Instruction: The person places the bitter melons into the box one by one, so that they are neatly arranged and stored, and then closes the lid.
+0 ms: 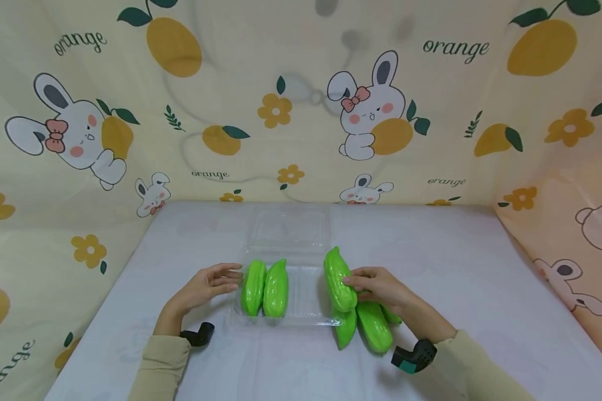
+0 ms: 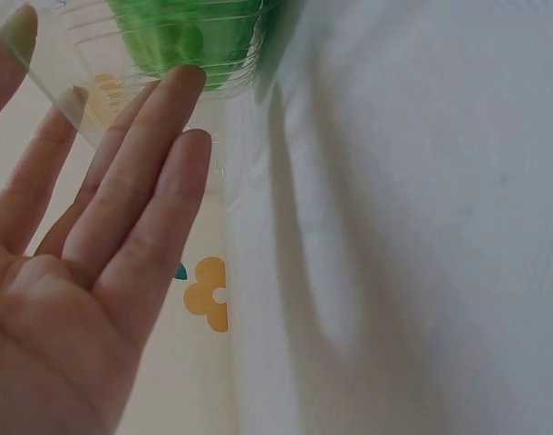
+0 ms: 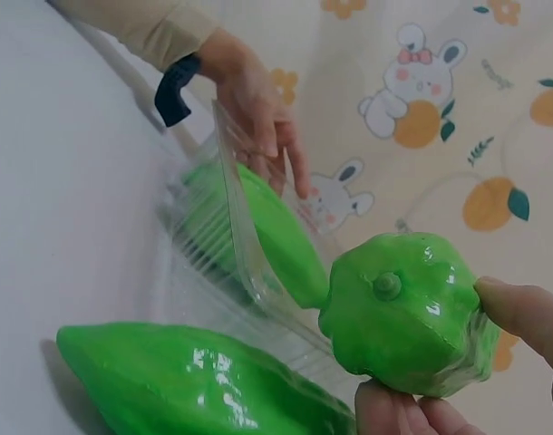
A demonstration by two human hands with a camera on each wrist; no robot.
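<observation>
At least six green gourds, glossy and bumpy. One held gourd [image 1: 339, 281]: grasped in the right hand [image 1: 381, 287], pinched between the thumb on one side and fingertips on the other, narrow tip pointing away from the person, at the right end of a clear plastic box [image 1: 306, 289]. Two boxed gourds [image 1: 276, 289]: side by side inside that box, to the left of the right hand's grip, close to the box's left end; bare box floor shows between them and the held gourd. Three loose gourds [image 1: 375, 328]: on the table [image 1: 281, 367], below the grip and on its near side, one partly behind the held gourd, one only partly visible beneath the hand. One left hand [image 1: 208, 287]: grip released, fingers extended at the box's left wall, just beside the nearer boxed gourd, grasping nothing. One clear lid [image 1: 288, 225]: folded back, beyond both hands. Two dark wrist devices [image 1: 413, 356]: one on each wrist, behind the hands. Two beige sleeves [image 1: 155, 362]: behind those. One patterned curtain [image 1: 301, 55]: rabbits, oranges and flowers, well beyond the grip.
</observation>
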